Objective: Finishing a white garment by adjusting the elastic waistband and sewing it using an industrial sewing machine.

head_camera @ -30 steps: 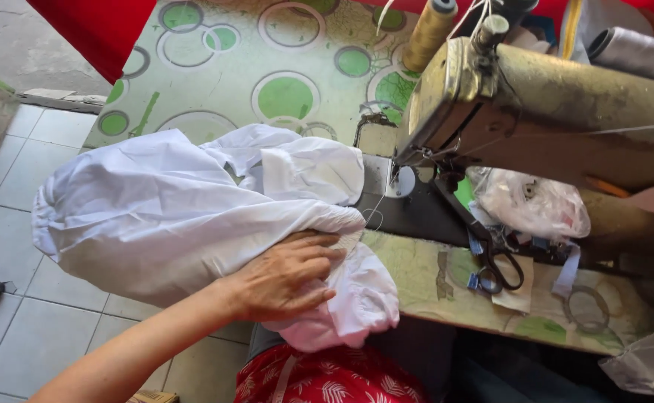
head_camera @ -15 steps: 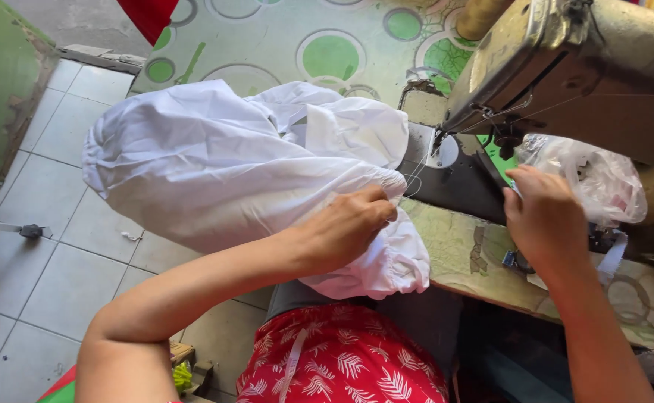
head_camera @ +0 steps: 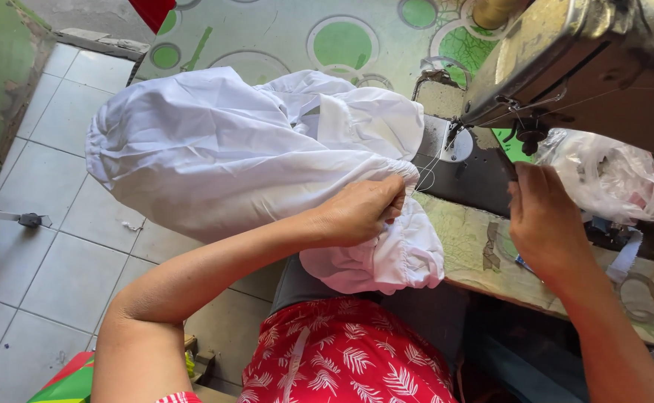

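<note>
A bulky white garment (head_camera: 222, 149) lies bunched on the sewing table, its gathered edge hanging over the front. My left hand (head_camera: 360, 210) pinches that gathered edge close to the needle area. A thin thread (head_camera: 430, 168) runs from the cloth up toward the presser foot (head_camera: 455, 133) of the old sewing machine (head_camera: 565, 60). My right hand (head_camera: 547, 224) rests on the dark machine bed, fingers curled around something small and dark that I cannot make out.
The table (head_camera: 282, 37) is covered in green-circle patterned vinyl. A crumpled clear plastic bag (head_camera: 606, 175) lies right of the needle. Grey floor tiles (head_camera: 51, 246) spread to the left. My lap in red leaf-print cloth (head_camera: 342, 358) is below.
My right hand came into view and has settled on the machine bed. My left hand moved from lying flat on the cloth to pinching its gathered edge. The view shifted closer.
</note>
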